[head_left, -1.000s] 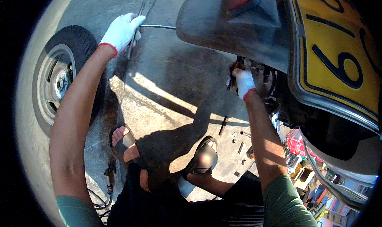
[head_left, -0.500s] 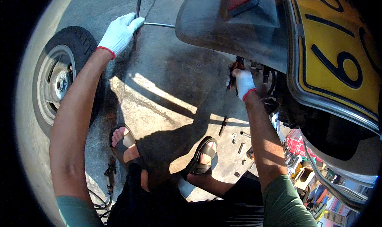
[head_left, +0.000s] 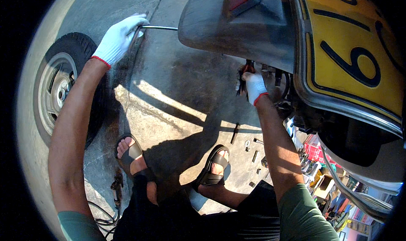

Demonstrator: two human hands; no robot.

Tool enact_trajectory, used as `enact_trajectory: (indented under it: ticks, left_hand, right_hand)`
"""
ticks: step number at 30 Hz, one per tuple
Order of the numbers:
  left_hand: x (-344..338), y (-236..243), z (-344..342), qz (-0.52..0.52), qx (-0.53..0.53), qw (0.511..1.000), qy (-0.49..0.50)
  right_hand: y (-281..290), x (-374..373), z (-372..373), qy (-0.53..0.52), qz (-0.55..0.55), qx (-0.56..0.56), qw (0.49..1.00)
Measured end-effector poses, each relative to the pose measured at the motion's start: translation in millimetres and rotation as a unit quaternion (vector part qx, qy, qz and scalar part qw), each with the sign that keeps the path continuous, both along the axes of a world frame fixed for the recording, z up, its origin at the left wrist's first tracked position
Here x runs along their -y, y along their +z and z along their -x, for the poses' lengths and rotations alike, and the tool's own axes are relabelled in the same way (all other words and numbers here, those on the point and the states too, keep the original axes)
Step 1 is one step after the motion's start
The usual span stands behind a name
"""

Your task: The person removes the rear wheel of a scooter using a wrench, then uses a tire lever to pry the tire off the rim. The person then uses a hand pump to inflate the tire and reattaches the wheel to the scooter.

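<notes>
My left hand [head_left: 120, 39], in a white knitted glove with a red cuff, is closed around the dark crossbar of what looks like a T-handle wrench [head_left: 163, 28]. Its thin shiny shaft runs right and disappears behind the dark rear mudguard [head_left: 232, 36], which hides its far end. Below the mudguard's lower edge, my right hand [head_left: 255, 88], gloved the same way, is closed on a dark, partly reddish-brown part. The fingers and shadow cover most of that part, so its kind is unclear.
A yellow number plate [head_left: 311, 51] and metal trim fill the upper right. A wheel with a tyre [head_left: 63, 91] stands at left. Sockets [head_left: 255, 156] and a dark rod [head_left: 235, 133] lie near my sandalled feet. A hose fitting [head_left: 116, 188] is lower left; cluttered tools [head_left: 323, 186] lie lower right.
My left hand has shifted slightly left and turned, and the wrench's crossbar has swung round with it. My right hand keeps its hold; the view has moved a little.
</notes>
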State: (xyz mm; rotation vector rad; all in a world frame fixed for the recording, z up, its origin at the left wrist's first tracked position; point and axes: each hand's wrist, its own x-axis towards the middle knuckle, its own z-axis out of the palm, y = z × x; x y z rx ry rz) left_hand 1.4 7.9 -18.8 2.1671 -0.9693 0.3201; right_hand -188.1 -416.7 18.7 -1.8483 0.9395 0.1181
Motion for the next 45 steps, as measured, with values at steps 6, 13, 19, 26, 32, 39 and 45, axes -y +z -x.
enact_trajectory:
  ticks: [6,13,19,26,32,39,45]
  left_hand:
    - [31,28,5,0.042,-0.534,0.829,0.161]
    - [4,13,3,0.061,-0.092,0.994,0.009]
    - [5,17,8,-0.041,-0.222,0.972,0.064]
    - [13,40,14,0.1,-0.476,0.87,0.085]
    - [4,16,5,-0.022,0.039,0.999,-0.023]
    - [18,21,2,0.012,-0.369,0.919,0.137]
    - [0,12,4,-0.041,-0.031,0.999,-0.009]
  right_hand:
    - [8,-7,1,0.001,-0.008,-0.013,1.0]
    - [-2,-5,-2,-0.019,0.012,-0.003,1.0]
    - [-10,16,3,0.024,0.004,-0.023,0.999]
    - [-3,2,2,0.005,-0.027,-0.028,0.999]
    - [-14,19,5,-0.006,0.006,-0.006,1.0]
    - [-4,6,4,0.014,-0.017,0.0,1.0]
    - [-6,6,4,-0.013,-0.011,-0.024,1.0]
